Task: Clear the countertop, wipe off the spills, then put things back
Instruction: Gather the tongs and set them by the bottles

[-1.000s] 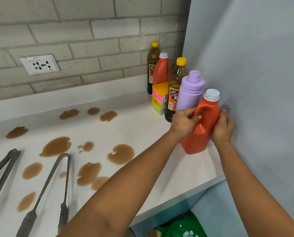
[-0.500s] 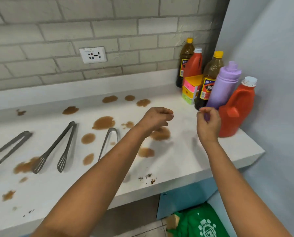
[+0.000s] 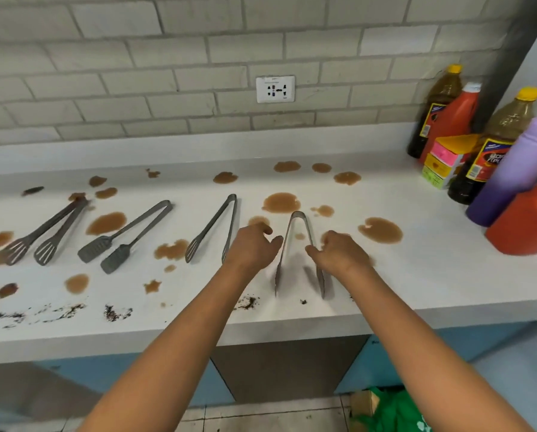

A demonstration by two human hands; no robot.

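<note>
The white countertop [image 3: 416, 275] is spotted with brown spills [image 3: 281, 202] and dark crumbs [image 3: 245, 302] near its front edge. Several metal tongs lie on it. The rightmost tongs [image 3: 297, 218] lie spread open between my hands. My left hand [image 3: 251, 249] hovers with loosely curled fingers over the right arm of the neighbouring tongs [image 3: 217, 219] and holds nothing. My right hand [image 3: 338, 255] is loosely curled, with its fingertips at the right arm of the rightmost tongs; no grip shows. Two slotted tongs [image 3: 142, 219] [image 3: 52, 222] lie further left.
At the right end stand a red jug [image 3: 526, 226], a purple bottle [image 3: 516, 179], brown bottles [image 3: 494, 141] [image 3: 435, 107], a red bottle [image 3: 454, 120] and coloured boxes [image 3: 441, 163]. A wall socket [image 3: 275, 88] sits above. A green bag [image 3: 392, 413] lies on the floor.
Both hands let go of the red jug, left it by the purple bottle, and moved left and down to the rightmost tongs. My view swung left along the counter.
</note>
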